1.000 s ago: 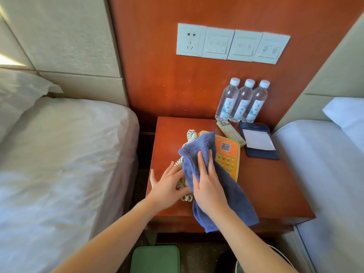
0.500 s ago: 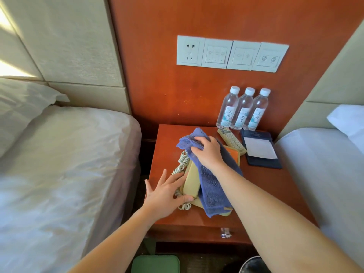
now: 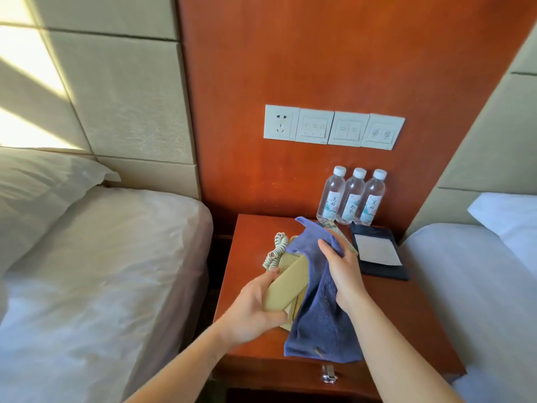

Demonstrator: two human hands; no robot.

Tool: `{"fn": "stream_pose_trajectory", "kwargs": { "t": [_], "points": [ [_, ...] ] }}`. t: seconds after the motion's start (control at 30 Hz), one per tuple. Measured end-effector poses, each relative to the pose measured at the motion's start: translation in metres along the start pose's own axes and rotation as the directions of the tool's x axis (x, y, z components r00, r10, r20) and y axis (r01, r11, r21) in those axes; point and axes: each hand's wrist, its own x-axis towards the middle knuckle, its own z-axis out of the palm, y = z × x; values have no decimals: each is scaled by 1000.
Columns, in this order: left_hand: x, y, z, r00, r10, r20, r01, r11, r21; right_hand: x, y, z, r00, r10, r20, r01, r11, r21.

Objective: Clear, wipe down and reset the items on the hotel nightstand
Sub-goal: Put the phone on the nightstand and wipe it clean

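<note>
The left hand (image 3: 250,312) has its fingers and thumb wrapped round the lower end of the handset (image 3: 286,286), tilting it up, probably so the phone beneath can be wiped. Just right of it, the right hand (image 3: 343,271) grips a bunched fold of the cloth (image 3: 319,324), whose loose end drapes toward the front edge of the nightstand (image 3: 406,315). The cord (image 3: 274,251) coils just beyond the left hand. Past the right hand stand three bottles (image 3: 353,199) against the wall, with a dark notepad folder (image 3: 377,254) to its right, not yet cleared. The top is glossy red wood, set between two white beds under a row of switches (image 3: 334,128).
</note>
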Motion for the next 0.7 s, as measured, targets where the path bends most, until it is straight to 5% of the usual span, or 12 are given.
{"fn": "stream_pose_trajectory", "kwargs": {
  "t": [0.1, 0.3, 0.5, 0.7],
  "points": [
    [-12, 9, -18, 997, 25, 72, -11, 982, -186, -3, -14, -12, 990, 138, 31, -138, 990, -6],
    [-15, 31, -36, 978, 72, 197, -65, 997, -39, -13, -40, -23, 979, 198, 46, -194, 978, -78],
    [-16, 27, -1, 997, 78, 5, -76, 942, 326, -15, -33, -18, 955, 205, -214, -195, 979, 65],
    [-9, 20, 28, 992, 36, -122, 10, 934, 357, -13, -25, -17, 964, 259, -61, -235, 935, 266]
  ]
}}
